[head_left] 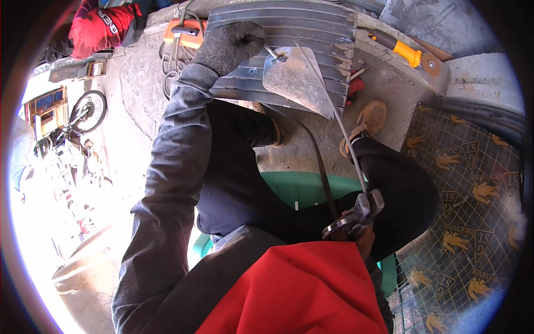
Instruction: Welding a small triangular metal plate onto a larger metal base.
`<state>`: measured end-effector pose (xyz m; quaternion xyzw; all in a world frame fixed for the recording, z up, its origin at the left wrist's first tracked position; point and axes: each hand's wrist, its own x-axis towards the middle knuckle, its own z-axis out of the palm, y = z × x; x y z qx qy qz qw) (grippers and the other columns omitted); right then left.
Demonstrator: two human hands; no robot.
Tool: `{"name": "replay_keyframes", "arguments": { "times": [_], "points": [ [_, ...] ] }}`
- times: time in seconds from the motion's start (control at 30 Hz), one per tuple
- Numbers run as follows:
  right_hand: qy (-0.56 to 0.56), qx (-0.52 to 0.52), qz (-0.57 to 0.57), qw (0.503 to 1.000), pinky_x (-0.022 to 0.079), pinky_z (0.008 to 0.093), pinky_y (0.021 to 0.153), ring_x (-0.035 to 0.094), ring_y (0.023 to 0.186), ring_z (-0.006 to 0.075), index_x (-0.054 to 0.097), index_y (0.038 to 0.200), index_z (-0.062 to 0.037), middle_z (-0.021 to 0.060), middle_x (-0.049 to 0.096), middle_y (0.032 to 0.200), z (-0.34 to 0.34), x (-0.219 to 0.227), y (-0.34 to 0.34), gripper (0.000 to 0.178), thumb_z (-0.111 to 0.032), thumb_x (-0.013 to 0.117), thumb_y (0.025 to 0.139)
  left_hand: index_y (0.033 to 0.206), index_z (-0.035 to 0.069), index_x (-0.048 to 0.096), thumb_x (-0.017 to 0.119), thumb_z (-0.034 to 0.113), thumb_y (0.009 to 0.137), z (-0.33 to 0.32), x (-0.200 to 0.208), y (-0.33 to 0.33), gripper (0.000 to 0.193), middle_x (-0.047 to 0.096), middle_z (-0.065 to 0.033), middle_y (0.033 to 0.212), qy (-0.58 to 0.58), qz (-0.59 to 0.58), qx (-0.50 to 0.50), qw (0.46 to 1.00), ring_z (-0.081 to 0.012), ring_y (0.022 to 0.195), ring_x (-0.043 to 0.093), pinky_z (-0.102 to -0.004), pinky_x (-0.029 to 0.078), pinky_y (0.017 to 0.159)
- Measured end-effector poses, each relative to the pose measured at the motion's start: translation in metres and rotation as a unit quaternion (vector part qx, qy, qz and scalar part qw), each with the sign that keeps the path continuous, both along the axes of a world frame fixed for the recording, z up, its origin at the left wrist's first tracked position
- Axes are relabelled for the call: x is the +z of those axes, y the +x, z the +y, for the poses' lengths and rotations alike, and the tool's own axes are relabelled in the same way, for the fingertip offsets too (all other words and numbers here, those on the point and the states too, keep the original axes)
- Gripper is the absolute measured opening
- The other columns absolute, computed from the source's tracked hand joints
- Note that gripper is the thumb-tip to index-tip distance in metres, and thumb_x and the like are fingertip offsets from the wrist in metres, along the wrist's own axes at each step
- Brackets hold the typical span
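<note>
My left hand [229, 47], in a dark grey knit glove, is closed on a short metal rod [271, 52]. The rod's far end meets a flat metal plate [295, 78] with rounded corners near a dark spot. My right hand [364, 239], bare and mostly hidden by red cloth, grips a welding electrode holder [361, 209]. Clamped in its jaws is a long thin welding electrode [339, 119], which runs up across the plate's right edge. The electrode's tip lies over the ribbed metal sheet [239, 83] beyond the plate; whether it touches anything, I cannot tell.
A yellow angle grinder [409, 53] lies at the far right. An orange machine [186, 33] with coiled cables stands at the far left. Green plastic [295, 183] shows beneath my legs. Patterned black board [461, 211] covers the right side. A dark cable [317, 147] trails from the holder.
</note>
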<state>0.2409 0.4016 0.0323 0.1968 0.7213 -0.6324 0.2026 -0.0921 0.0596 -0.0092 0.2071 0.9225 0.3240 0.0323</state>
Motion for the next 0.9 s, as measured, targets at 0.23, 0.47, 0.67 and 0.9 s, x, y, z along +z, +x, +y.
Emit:
{"name": "replay_keyframes", "arguments": {
  "times": [0.23, 0.47, 0.67, 0.9],
  "points": [
    [0.065, 0.101, 0.048, 0.992, 0.056, 0.0349, 0.067, 0.073, 0.076, 0.0268, 0.051, 0.115, 0.0003, 0.0147, 0.07, 0.083, -0.002, 0.016, -0.019, 0.049, -0.023, 0.076, 0.08, 0.102, 0.009, 0.07, 0.072, 0.019, 0.083, 0.0, 0.001, 0.0, 0.021, 0.069, -0.0066, 0.086, 0.013, -0.009, 0.0, 1.0, -0.0181, 0.076, 0.067, -0.0315, 0.054, 0.07],
    [0.078, 0.112, 0.072, 0.988, 0.056, 0.0351, 0.065, 0.073, 0.072, 0.0273, 0.05, 0.112, 0.0014, 0.0149, 0.07, 0.081, -0.002, 0.018, -0.019, 0.046, -0.026, 0.074, 0.083, 0.107, 0.009, 0.068, 0.071, 0.021, 0.086, 0.001, 0.006, 0.002, 0.024, 0.069, -0.0066, 0.09, -0.053, -0.013, 0.001, 0.999, -0.0174, 0.081, 0.068, -0.0305, 0.054, 0.073],
    [0.087, 0.121, 0.095, 0.984, 0.056, 0.0347, 0.064, 0.073, 0.071, 0.0261, 0.05, 0.112, 0.0, 0.0138, 0.07, 0.079, -0.001, 0.017, -0.016, 0.043, -0.025, 0.073, 0.085, 0.103, 0.01, 0.07, 0.071, 0.022, 0.084, 0.002, 0.004, 0.001, 0.023, 0.07, -0.0071, 0.085, -0.031, 0.005, 0.003, 1.0, -0.0198, 0.077, 0.068, -0.0324, 0.054, 0.071],
    [0.101, 0.131, 0.107, 0.98, 0.057, 0.0337, 0.063, 0.072, 0.069, 0.025, 0.05, 0.113, -0.0003, 0.013, 0.07, 0.078, 0.002, 0.014, -0.013, 0.044, -0.023, 0.074, 0.084, 0.103, 0.009, 0.07, 0.072, 0.021, 0.083, 0.004, 0.006, 0.002, 0.023, 0.069, -0.0074, 0.087, -0.03, -0.009, 0.008, 0.999, -0.0196, 0.078, 0.067, -0.0319, 0.054, 0.071]
  ]
}}
